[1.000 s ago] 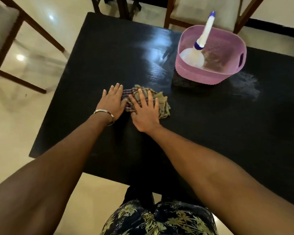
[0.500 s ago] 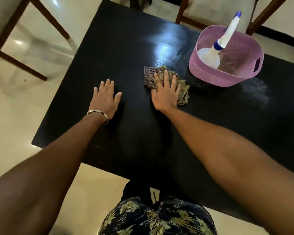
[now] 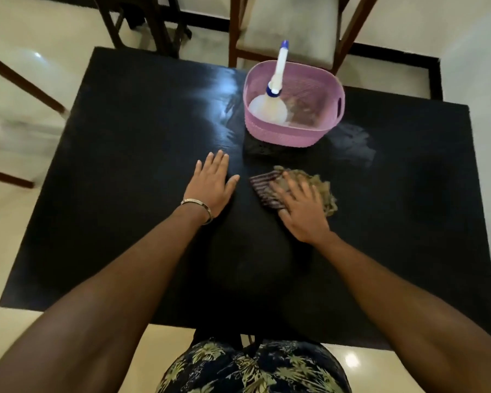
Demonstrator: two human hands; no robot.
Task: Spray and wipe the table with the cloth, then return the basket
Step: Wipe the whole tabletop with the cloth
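Right hand [image 3: 302,212] lies flat, fingers spread, pressing the cloth [image 3: 296,188] on the black table [image 3: 125,194], just near of the pink basket [image 3: 292,131] holding the spray bottle [image 3: 272,100]. Left hand [image 3: 211,185] rests open-palmed beside it.

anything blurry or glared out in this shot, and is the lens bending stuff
Head view: the right hand and the cloth under it are smeared by motion blur, while the left hand is sharp; a bright glare streak lies on the black table left of the pink basket; the wide-angle lens splays the table edges outward.
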